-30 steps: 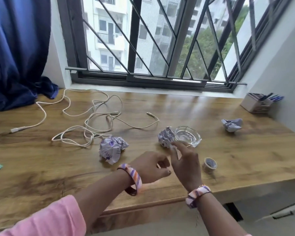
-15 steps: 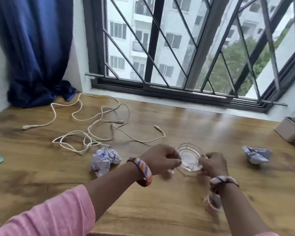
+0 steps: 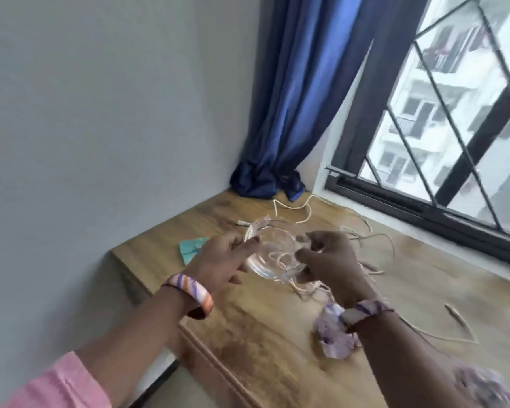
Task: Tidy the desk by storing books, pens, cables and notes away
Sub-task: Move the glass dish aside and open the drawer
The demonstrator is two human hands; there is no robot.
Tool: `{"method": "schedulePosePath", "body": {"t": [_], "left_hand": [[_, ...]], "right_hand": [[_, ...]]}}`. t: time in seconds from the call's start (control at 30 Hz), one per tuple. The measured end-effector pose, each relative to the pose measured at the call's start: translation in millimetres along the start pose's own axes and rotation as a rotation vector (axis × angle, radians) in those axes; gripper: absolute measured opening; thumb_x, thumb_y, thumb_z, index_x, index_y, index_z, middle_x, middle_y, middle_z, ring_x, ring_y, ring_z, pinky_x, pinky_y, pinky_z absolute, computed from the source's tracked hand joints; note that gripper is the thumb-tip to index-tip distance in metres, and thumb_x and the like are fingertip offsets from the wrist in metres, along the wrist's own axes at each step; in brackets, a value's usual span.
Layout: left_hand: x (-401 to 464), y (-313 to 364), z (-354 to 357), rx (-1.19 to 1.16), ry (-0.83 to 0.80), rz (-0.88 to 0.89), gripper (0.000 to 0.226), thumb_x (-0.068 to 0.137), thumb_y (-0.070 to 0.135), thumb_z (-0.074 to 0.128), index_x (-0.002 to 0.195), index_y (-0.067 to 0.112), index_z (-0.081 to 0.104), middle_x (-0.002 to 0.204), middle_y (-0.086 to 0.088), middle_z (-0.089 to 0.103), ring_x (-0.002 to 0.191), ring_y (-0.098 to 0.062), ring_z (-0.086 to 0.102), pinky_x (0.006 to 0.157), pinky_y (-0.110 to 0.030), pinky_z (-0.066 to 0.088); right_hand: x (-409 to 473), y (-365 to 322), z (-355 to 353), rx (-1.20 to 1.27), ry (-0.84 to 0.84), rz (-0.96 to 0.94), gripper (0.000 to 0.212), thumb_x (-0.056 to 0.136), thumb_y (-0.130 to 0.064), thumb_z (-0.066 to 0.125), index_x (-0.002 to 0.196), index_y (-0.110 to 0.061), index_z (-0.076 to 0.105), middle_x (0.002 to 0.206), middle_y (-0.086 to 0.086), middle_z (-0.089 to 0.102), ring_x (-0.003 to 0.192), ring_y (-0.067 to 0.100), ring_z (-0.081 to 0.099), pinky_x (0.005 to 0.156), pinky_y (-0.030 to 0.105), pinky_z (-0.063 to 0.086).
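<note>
- Here, the left hand (image 3: 224,254) and right hand (image 3: 330,257) grip the glass bowl (image 3: 273,254) by opposite rims, above the desk (image 3: 265,334).
- White cable (image 3: 301,213) sprawls behind the bowl; crumpled paper (image 3: 333,334) lies nearer.

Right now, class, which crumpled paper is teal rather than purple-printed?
The teal crumpled paper near the wall, beyond the left hand; the other paper balls are purple-printed white.

Head-worn camera looks down-left, close over the desk (image 3: 265,334) corner by the window (image 3: 454,119).

Motion blur smears the crumpled paper (image 3: 483,387), perhaps patterned, at the corner.
</note>
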State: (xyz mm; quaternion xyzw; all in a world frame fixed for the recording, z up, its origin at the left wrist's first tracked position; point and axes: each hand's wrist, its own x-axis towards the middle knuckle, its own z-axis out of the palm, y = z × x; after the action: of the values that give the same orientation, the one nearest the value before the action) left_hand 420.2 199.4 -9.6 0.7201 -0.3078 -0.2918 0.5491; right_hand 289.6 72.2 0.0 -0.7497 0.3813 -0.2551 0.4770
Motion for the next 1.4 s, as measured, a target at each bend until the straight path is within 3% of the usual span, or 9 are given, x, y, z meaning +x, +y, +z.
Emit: {"method": "schedulePosePath", "body": {"t": [0.33, 0.53, 0.67, 0.77, 0.87, 0.97, 1.1, 1.27, 1.4], "left_hand": [[27.3, -100.9, -184.1, -0.088, 0.367, -0.329, 0.029, 0.086, 0.007, 0.062, 0.057, 0.006, 0.062, 0.041, 0.003, 0.055, 0.040, -0.010, 0.057, 0.081, -0.044, 0.053], [51.7, -110.2, -184.4, -0.042, 0.296, -0.342, 0.029, 0.075, 0.005, 0.066, 0.048, 0.013, 0.062, 0.051, 0.000, 0.056, 0.065, -0.023, 0.060, 0.085, -0.042, 0.055], [64.6, -108.8, -172.5, 0.062, 0.236, -0.319, 0.024, 0.074, 0.004, 0.066, 0.054, 0.017, 0.059, 0.052, 0.000, 0.054, 0.058, -0.022, 0.056, 0.066, -0.026, 0.048], [72.1, -108.4, -166.2, 0.082, 0.231, -0.308, 0.020, 0.061, 0.020, 0.065, 0.070, 0.002, 0.063, 0.057, -0.003, 0.055, 0.070, -0.028, 0.065, 0.076, -0.037, 0.056], [80.9, -116.4, -166.1, 0.087, 0.234, -0.280, 0.034, 0.052, 0.025, 0.058, 0.077, 0.003, 0.065, 0.060, -0.003, 0.053, 0.078, -0.035, 0.066, 0.080, -0.046, 0.055], [75.4, -103.9, -169.5, 0.113, 0.256, -0.297, 0.013, 0.062, 0.014, 0.060, 0.052, 0.009, 0.052, 0.053, -0.004, 0.048, 0.061, -0.033, 0.054, 0.062, -0.028, 0.047], [75.2, -101.4, -179.8, 0.189, 0.265, -0.306, 0.023, 0.054, 0.019, 0.055, 0.047, 0.012, 0.034, 0.051, -0.003, 0.035, 0.052, -0.022, 0.033, 0.054, -0.025, 0.027], [73.9, -105.6, -183.2, 0.162, 0.196, -0.324, 0.014, 0.059, 0.017, 0.054, 0.071, 0.009, 0.057, 0.064, -0.005, 0.048, 0.061, -0.021, 0.041, 0.060, -0.028, 0.035], [64.9, -110.8, -169.6, 0.140, 0.299, -0.314, 0.018, 0.076, 0.008, 0.058, 0.092, 0.017, 0.058, 0.094, -0.007, 0.059, 0.094, -0.028, 0.055, 0.087, -0.035, 0.045]], "right_hand": [[51.7, -33.1, 238.0, 0.083, -0.365, 0.047, 0.007, 0.075, -0.002, 0.059, 0.069, -0.004, 0.061, 0.053, 0.009, 0.051, 0.037, 0.014, 0.051, 0.047, 0.030, 0.053], [73.7, -14.3, 257.8, 0.071, -0.291, 0.145, 0.019, 0.077, -0.004, 0.059, 0.060, -0.012, 0.058, 0.060, 0.008, 0.052, 0.061, 0.020, 0.055, 0.064, 0.043, 0.058], [81.6, -17.0, 246.2, -0.088, -0.159, 0.059, 0.033, 0.076, -0.004, 0.055, 0.050, -0.017, 0.039, 0.052, -0.001, 0.035, 0.053, 0.014, 0.033, 0.051, 0.028, 0.026], [88.1, -14.3, 241.4, -0.118, -0.147, 0.067, 0.038, 0.079, -0.004, 0.054, 0.048, -0.018, 0.037, 0.046, -0.010, 0.036, 0.049, 0.010, 0.034, 0.050, 0.027, 0.026], [90.9, -10.1, 245.4, -0.147, -0.240, 0.024, 0.014, 0.085, -0.014, 0.053, 0.072, -0.014, 0.059, 0.071, 0.000, 0.060, 0.069, 0.017, 0.053, 0.068, 0.033, 0.042], [94.5, -8.5, 255.9, -0.114, -0.330, 0.051, 0.028, 0.077, -0.029, 0.048, 0.097, -0.015, 0.062, 0.095, 0.002, 0.066, 0.095, 0.020, 0.059, 0.096, 0.047, 0.041], [98.1, -9.5, 266.8, -0.089, -0.386, 0.069, 0.038, 0.068, -0.033, 0.043, 0.098, -0.018, 0.060, 0.105, 0.010, 0.063, 0.102, 0.027, 0.058, 0.095, 0.054, 0.041], [98.7, -5.2, 270.0, -0.070, -0.410, 0.070, 0.040, 0.072, -0.036, 0.043, 0.109, -0.032, 0.058, 0.118, 0.007, 0.058, 0.122, 0.031, 0.045, 0.108, 0.055, 0.027], [81.6, -20.7, 257.9, 0.027, -0.341, 0.043, 0.032, 0.089, -0.017, 0.048, 0.116, -0.001, 0.053, 0.122, 0.022, 0.055, 0.114, 0.041, 0.049, 0.098, 0.052, 0.037]]}}
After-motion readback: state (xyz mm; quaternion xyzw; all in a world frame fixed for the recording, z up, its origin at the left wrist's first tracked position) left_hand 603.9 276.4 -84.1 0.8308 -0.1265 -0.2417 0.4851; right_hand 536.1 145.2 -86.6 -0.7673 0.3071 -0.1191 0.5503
